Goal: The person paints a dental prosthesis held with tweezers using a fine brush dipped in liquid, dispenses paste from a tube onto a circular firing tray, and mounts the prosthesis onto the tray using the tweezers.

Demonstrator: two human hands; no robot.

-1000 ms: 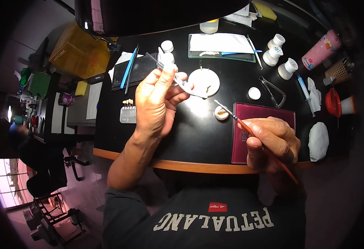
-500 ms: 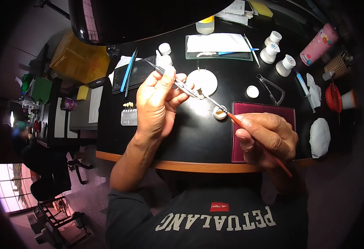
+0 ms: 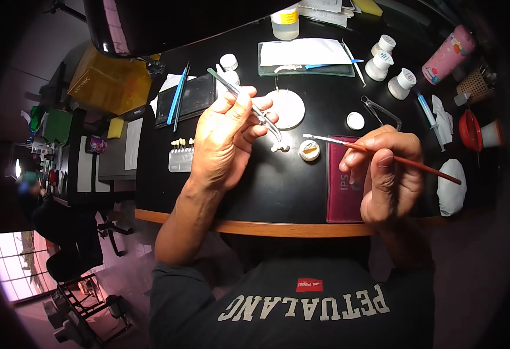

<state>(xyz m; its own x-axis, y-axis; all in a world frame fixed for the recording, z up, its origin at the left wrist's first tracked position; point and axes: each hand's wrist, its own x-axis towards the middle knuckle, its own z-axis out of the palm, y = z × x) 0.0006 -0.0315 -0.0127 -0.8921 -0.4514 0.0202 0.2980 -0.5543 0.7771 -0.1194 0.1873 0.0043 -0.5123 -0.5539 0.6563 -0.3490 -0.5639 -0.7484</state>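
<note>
My left hand (image 3: 226,136) is closed on a metal clamp-like tool (image 3: 261,116), whose curved tip points down and right. At that tip is a small whitish piece (image 3: 279,145), too small to make out well. In my right hand (image 3: 389,168) a thin brush (image 3: 409,163) with a red-brown handle is pinched, its pale tip pointing left, apart from the piece. A small open jar (image 3: 309,150) with yellowish contents stands just below the brush tip. Behind the left fingers lies a round white plate (image 3: 290,109). The dark red case (image 3: 339,198) is partly under my right hand.
White bottles (image 3: 378,65), a caliper (image 3: 383,110), a syringe (image 3: 429,121) and a pink bottle (image 3: 448,55) are at the right. A glass slab (image 3: 348,71) with white paper lies at the back. A dark lamp (image 3: 168,29) hangs above. Another person (image 3: 57,215) sits far left.
The brush first moved to the piece at the tool tip, then drew away right and levelled out. My right hand turned. The tool in my left hand now tilts more steeply.
</note>
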